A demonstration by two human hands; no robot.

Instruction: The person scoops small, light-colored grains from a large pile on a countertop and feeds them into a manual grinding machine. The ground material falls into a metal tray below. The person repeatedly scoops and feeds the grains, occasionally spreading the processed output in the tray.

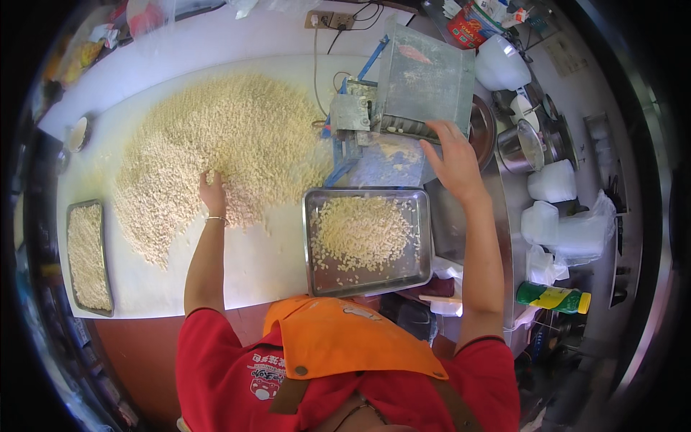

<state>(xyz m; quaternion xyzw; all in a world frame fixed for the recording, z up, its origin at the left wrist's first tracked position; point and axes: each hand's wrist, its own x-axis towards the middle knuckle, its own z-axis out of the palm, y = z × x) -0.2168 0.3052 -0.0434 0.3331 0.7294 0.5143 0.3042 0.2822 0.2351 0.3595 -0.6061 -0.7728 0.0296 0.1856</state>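
My left hand reaches into a wide heap of small pale dough-like pieces on the white table; its fingertips are sunk among them, so what they hold is hidden. My right hand rests at the lower edge of a grey metal machine, fingers spread near its ridged roller, where a few pale pieces lie. Below the machine, a rectangular steel tray holds a looser pile of the same pieces.
A second filled tray stands at the table's left end, below a small bowl. A blue machine frame stands beside the heap. At right are a steel pot, white plastic containers and a green-yellow bottle.
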